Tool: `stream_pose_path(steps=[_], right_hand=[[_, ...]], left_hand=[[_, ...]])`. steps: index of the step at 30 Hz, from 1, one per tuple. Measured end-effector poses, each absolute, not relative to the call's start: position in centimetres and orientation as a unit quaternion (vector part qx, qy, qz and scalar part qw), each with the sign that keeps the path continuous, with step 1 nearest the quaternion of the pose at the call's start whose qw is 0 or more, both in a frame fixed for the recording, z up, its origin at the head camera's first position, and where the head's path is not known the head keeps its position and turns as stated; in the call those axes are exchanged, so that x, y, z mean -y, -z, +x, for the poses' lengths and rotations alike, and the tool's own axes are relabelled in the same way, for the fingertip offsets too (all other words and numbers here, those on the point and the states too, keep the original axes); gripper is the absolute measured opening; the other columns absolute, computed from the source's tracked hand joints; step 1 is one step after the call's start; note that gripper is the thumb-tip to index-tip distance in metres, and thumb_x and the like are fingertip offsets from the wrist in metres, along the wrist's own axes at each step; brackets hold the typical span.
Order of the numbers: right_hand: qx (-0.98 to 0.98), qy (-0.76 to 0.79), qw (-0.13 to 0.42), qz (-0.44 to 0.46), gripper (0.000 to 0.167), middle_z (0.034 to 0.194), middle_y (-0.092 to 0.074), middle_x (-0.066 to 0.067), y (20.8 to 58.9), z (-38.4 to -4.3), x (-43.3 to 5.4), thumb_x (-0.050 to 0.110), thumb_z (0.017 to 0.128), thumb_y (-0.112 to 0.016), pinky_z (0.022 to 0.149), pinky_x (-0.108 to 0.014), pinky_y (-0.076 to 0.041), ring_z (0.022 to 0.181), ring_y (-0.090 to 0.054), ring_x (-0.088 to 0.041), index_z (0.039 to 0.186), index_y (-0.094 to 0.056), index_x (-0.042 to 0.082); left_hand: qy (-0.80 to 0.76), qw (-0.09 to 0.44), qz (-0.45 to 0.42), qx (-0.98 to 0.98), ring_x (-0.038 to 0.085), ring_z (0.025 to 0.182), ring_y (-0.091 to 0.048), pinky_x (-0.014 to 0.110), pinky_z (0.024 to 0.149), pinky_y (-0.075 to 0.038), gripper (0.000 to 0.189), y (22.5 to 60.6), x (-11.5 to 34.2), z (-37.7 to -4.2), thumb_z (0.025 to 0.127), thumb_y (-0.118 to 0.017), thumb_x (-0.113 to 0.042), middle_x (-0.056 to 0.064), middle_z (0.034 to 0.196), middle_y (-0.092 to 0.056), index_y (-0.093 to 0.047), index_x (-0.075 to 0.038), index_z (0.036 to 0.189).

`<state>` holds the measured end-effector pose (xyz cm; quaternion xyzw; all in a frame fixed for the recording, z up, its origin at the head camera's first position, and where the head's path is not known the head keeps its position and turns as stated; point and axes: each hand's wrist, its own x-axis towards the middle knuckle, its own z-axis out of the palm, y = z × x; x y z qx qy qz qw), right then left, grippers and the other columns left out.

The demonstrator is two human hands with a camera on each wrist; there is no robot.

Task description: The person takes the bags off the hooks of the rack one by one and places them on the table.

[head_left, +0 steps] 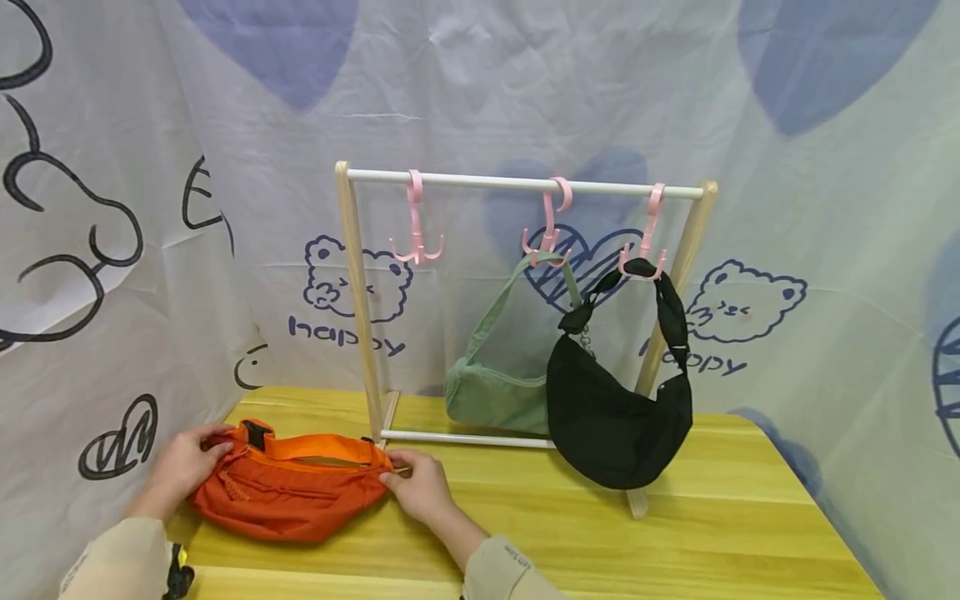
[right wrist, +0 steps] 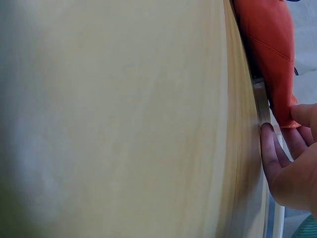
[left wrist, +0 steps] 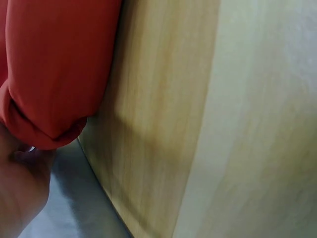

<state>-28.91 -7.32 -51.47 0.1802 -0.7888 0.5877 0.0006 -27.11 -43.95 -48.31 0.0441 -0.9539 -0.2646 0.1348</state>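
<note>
An orange-red waist bag [head_left: 288,504] lies at the left of the wooden table, its zipped front showing and its lighter orange strap with a black buckle [head_left: 257,433] along the top. My left hand [head_left: 178,467] grips the bag's left end near the buckle. At the opposite end, my right hand [head_left: 423,487] pinches the corner between thumb and fingers. The right wrist view shows that corner of the bag [right wrist: 272,54] under the thumb of the right hand [right wrist: 297,171]. In the left wrist view, the bag [left wrist: 59,64] partly hides the left hand [left wrist: 25,181].
Behind the bag stands a rack with a white top rail [head_left: 480,181] and wooden posts. Pink hooks hang from it: the left hook [head_left: 417,225] is bare, the middle one holds a green shoulder bag [head_left: 495,396], the right one a black bag [head_left: 618,425]. Patterned cloth [head_left: 480,83] surrounds the table [head_left: 712,517].
</note>
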Motion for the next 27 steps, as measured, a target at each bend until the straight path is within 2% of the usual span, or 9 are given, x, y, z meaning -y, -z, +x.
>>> stream_pose_path(steps=[8,12,20,27], right_hand=[[0.787,-0.597,-0.014,0.153,0.028,0.101,-0.077,-0.004,50.9,-29.0,7.2,0.007,0.092,-0.077,0.073,-0.023,-0.055,0.081,-0.064,-0.006,0.119,-0.077,0.003],[0.771,-0.618,-0.023,0.153,0.029,0.103,-0.077,-0.004,50.8,-28.7,6.8,0.005,0.091,-0.076,0.069,-0.022,-0.055,0.08,-0.064,-0.006,0.12,-0.076,0.003],[0.744,-0.651,-0.026,0.148,0.028,0.11,-0.076,-0.011,50.6,-28.1,5.2,0.002,0.092,-0.073,0.066,-0.018,-0.053,0.079,-0.063,-0.004,0.12,-0.074,-0.003],[0.743,-0.655,-0.008,0.138,0.023,0.109,-0.076,-0.008,49.2,-27.4,3.6,0.005,0.093,-0.074,0.068,-0.02,-0.054,0.085,-0.067,-0.009,0.116,-0.075,0.001]], left_hand=[[0.264,0.13,0.037,0.955,0.065,0.119,-0.05,0.074,0.097,-0.042,0.047,48.0,43.8,-27.0,0.103,-0.065,-0.02,0.047,0.133,-0.05,-0.056,0.012,0.137],[0.263,0.142,0.025,0.954,0.066,0.12,-0.047,0.074,0.099,-0.04,0.05,47.9,43.7,-26.8,0.103,-0.065,-0.02,0.047,0.134,-0.05,-0.053,0.015,0.138],[0.262,0.154,0.02,0.952,0.065,0.123,-0.045,0.074,0.102,-0.038,0.056,47.5,42.7,-25.7,0.104,-0.065,-0.025,0.047,0.137,-0.046,-0.051,0.015,0.14],[0.274,0.228,0.015,0.934,0.063,0.12,-0.048,0.075,0.099,-0.038,0.042,47.4,40.9,-24.7,0.1,-0.072,-0.018,0.041,0.132,-0.052,-0.061,0.01,0.129]])
